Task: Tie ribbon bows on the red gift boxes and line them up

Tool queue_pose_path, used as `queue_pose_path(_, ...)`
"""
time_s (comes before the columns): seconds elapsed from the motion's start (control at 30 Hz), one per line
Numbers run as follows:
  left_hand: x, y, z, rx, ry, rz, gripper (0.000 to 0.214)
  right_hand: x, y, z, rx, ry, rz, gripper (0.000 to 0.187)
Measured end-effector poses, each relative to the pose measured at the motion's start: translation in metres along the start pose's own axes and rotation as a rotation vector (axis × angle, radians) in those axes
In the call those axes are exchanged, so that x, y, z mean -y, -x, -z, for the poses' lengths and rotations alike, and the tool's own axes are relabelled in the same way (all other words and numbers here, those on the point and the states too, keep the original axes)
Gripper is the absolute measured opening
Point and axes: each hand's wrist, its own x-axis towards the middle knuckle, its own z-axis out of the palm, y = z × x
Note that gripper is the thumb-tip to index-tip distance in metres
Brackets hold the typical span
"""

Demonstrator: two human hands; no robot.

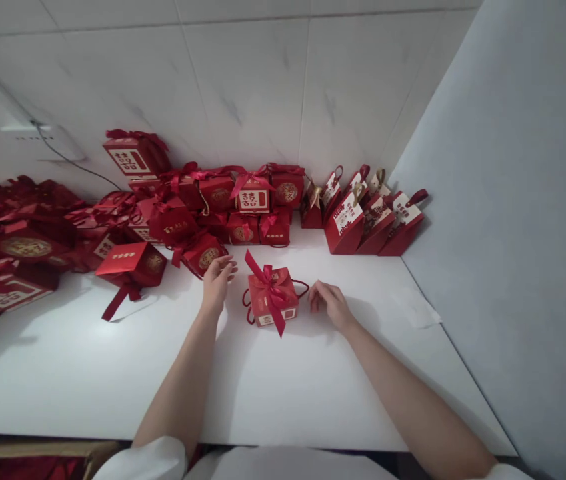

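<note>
White sleeve (pixel 155 461) foremost. Left hand (pixel 217 279) released; right hand (pixel 331 301) curled, grip unclear. I judge cubic red cardboard box (pixel 261 304) tied, lifting due.

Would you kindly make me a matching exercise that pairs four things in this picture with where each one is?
Things:
1. Central red box
2. Triangular boxes
3. Left hand
4. Cardboard box

Places:
A. Lower left, beyond the front edge of the white table
B. At the right end of the boxes along the tiled wall
C. Beside the right hand, with a cord loop reaching toward its fingers
D. Just left of the central box

Right pairs: 1-C, 2-B, 3-D, 4-A.
</note>
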Motion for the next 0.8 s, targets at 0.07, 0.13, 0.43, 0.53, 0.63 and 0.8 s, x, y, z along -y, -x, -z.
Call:
queue_pose_path(0.07,-0.011,0.004,0.008,-0.028,-0.072,0.001,0.039,0.001,0.0,0.0,0.02,0.009,0.014,0.048)
queue_pose_path(0.13,-0.024,0.014,0.012,-0.034,-0.144,0.006,0.038,0.003,0.002,-0.002,0.108,0.019,0.012,0.046)
queue_pose_path(0.43,-0.082,0.08,-0.002,0.164,-0.642,-0.132,0.076,0.018,0.04,-0.051,0.659,0.072,0.056,0.03)
queue_pose_path(0.53,-0.085,0.075,-0.016,0.343,-0.597,-0.181,0.097,0.015,0.044,-0.054,0.648,0.069,0.045,0.026)
queue_pose_path(0.63,-0.092,0.067,-0.02,0.372,-0.535,-0.104,0.093,0.014,0.046,-0.046,0.611,0.106,0.028,0.026)
queue_pose_path(0.8,-0.152,0.081,0.052,0.296,-0.981,-0.172,0.081,0.014,0.049,-0.038,0.628,0.177,0.021,0.028)
